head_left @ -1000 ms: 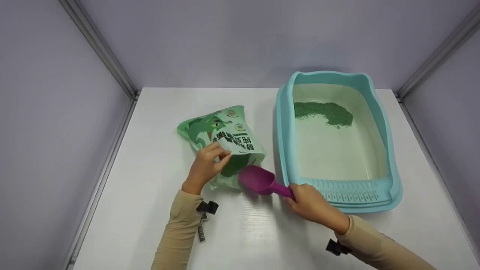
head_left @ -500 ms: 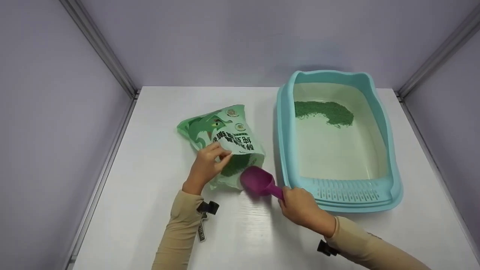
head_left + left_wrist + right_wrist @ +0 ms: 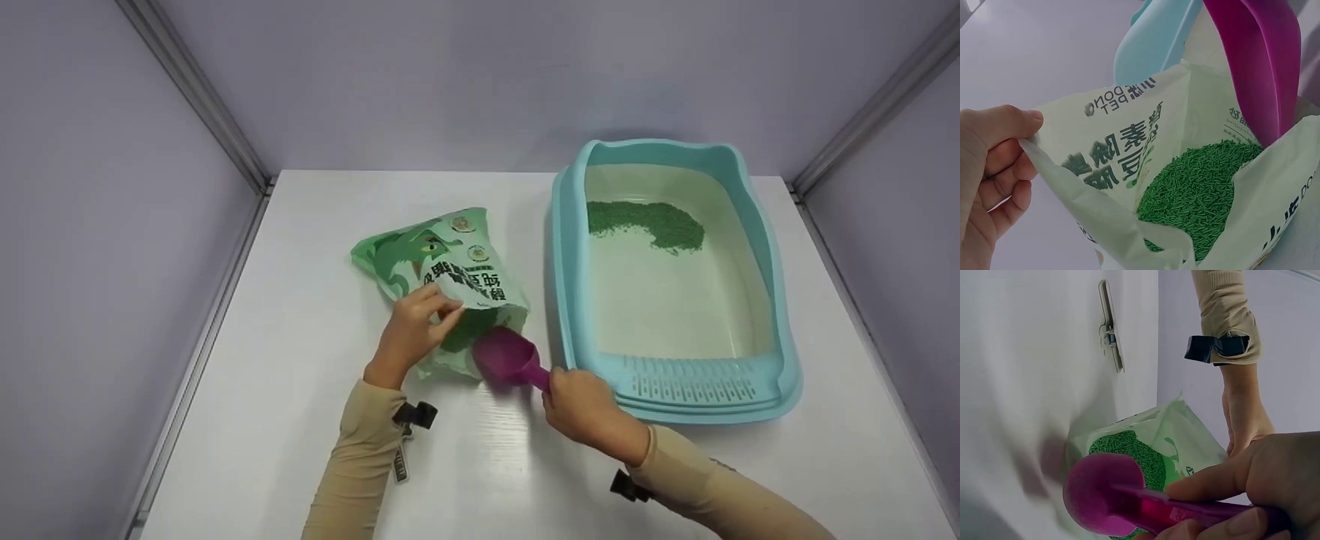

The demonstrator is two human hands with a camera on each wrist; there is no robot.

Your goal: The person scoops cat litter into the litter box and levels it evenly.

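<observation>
The scoop (image 3: 501,355) lies at the open mouth of the bag (image 3: 450,255), its long axis slanting toward the pellets (image 3: 1196,188) from the right grip (image 3: 589,406), curled round its handle, the left grip (image 3: 412,330) pinching the bag's edge.

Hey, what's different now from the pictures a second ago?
The right hand has moved left in the head view, bringing the purple scoop a little closer into the litter bag's open mouth. Nothing was newly grabbed or let go. The left hand still pinches the bag's edge, and the litter box and its green pellets stayed put.
</observation>
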